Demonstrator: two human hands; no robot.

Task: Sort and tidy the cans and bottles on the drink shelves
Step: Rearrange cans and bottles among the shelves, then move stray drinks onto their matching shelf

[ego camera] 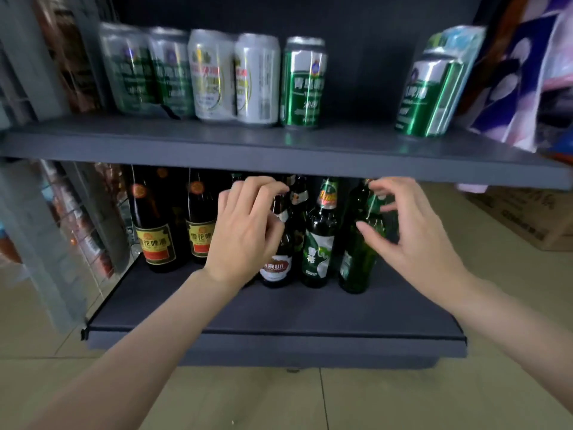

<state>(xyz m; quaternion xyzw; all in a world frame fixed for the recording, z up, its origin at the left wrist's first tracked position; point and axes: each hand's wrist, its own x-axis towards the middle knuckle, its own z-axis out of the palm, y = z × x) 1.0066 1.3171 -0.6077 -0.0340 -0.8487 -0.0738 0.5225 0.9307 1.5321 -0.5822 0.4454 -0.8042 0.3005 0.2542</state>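
**Drink shelves: both hands at the bottles on the lower shelf**

Nearest the camera, two bare forearms reach forward over a tiled floor (372, 405) toward a dark grey shelving unit.

The left hand (245, 231) is in front of a brown bottle (277, 262) with a red and white label. Its fingers are curled near the bottle's neck; whether they actually grip it cannot be told. The right hand (412, 234) is half open, thumb and fingers spread around a green bottle (356, 262) at the right end of the row. Contact is unclear, and no firm hold is visible.

All bottles stand upright on the lower shelf (279, 311). Between the two bottles at the hands stands a dark bottle (319, 243) with a green and white label. To the left, apart from this group, stand two dark bottles (153, 234) with yellow and red labels.

On the upper shelf (279, 144), five cans (214, 76) stand in a row at left, green and silver. A further green can (429, 97) stands well apart at right, leaning in the wide-angle view.

A cardboard box (527, 215) sits on the floor to the far right.
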